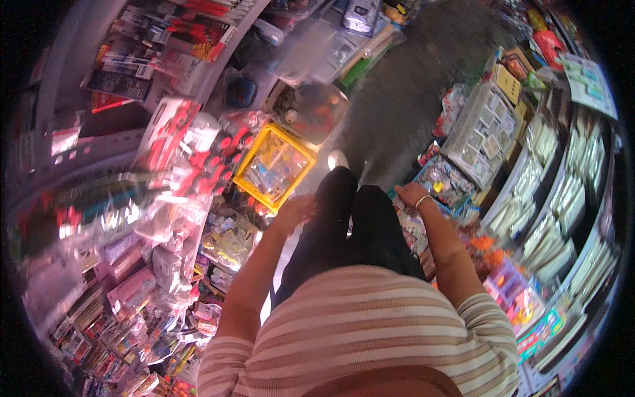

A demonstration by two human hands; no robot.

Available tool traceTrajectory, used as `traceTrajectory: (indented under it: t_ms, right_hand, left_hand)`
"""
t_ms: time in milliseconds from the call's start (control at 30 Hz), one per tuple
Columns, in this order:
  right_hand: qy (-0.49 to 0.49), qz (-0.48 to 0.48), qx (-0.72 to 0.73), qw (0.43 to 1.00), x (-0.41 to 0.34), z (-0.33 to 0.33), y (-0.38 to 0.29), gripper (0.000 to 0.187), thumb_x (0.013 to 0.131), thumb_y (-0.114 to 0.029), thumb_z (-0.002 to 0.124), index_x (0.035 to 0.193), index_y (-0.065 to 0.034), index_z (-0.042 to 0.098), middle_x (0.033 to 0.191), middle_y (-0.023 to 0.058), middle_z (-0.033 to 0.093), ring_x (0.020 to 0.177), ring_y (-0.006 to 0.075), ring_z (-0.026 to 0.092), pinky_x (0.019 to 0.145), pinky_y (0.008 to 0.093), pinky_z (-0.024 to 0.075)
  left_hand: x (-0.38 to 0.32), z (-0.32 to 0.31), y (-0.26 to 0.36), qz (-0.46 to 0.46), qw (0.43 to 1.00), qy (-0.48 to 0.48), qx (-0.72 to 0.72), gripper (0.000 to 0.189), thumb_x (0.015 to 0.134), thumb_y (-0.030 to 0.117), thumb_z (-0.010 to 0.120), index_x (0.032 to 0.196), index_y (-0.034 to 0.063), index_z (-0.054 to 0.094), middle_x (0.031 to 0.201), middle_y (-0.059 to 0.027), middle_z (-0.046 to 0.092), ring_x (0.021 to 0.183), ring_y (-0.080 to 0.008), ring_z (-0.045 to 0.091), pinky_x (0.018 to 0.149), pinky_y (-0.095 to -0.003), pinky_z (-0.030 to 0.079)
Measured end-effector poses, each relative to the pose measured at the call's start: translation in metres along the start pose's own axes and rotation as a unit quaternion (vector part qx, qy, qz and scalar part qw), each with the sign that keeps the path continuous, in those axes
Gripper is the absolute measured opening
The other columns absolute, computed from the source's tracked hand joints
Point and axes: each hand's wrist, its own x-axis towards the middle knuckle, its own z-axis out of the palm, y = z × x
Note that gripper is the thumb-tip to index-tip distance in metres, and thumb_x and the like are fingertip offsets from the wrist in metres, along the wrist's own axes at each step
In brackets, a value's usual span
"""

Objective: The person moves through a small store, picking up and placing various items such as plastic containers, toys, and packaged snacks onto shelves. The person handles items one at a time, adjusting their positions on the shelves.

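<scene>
In a narrow aisle between stocked shelves, my left hand (296, 213) hangs beside my left thigh, blurred, close to the near corner of a yellow plastic crate (241, 184) that holds small packaged goods. Whether that hand holds anything cannot be told. My right hand (412, 194), with a bracelet at its wrist, is held out past my right leg, fingers curled, near a blue basket (449, 211) of small wrapped items. No object shows clearly in it.
Behind the yellow crate stands a clear plastic bin (342, 106). A lidded translucent box (483, 134) lies along the right side, before shelves of plastic-wrapped packs (528, 186). Red-capped bottles (213, 161) and boxed goods (131, 293) crowd the left shelves. Grey floor (397, 99) runs ahead.
</scene>
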Motion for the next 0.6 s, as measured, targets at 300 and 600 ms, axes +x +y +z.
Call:
traceTrajectory:
  t_ms: [300, 600]
  right_hand:
    - [0.143, -0.050, 0.142, 0.978, 0.213, -0.035, 0.032, 0.037, 0.081, -0.013, 0.058, 0.118, -0.0082, 0.058, 0.100, 0.0159, 0.066, 0.094, 0.0324, 0.064, 0.083, 0.0386, 0.0498]
    - [0.194, -0.053, 0.153, 0.967, 0.342, -0.135, -0.051, 0.039, 0.088, -0.035, 0.055, 0.114, -0.0053, 0.060, 0.098, 0.0159, 0.067, 0.090, 0.0335, 0.064, 0.082, 0.0402, 0.0505]
  left_hand:
    - [0.127, -0.039, -0.070, -0.037, 0.982, 0.082, -0.167, 0.039, 0.090, 0.035, 0.060, 0.119, 0.0091, 0.054, 0.106, -0.0095, 0.062, 0.091, -0.0232, 0.063, 0.075, -0.0367, 0.052]
    - [0.190, -0.041, -0.065, -0.063, 0.924, 0.134, -0.352, 0.069, 0.089, 0.056, 0.052, 0.136, 0.0085, 0.032, 0.122, -0.0124, 0.052, 0.104, -0.0264, 0.056, 0.084, -0.0421, 0.048]
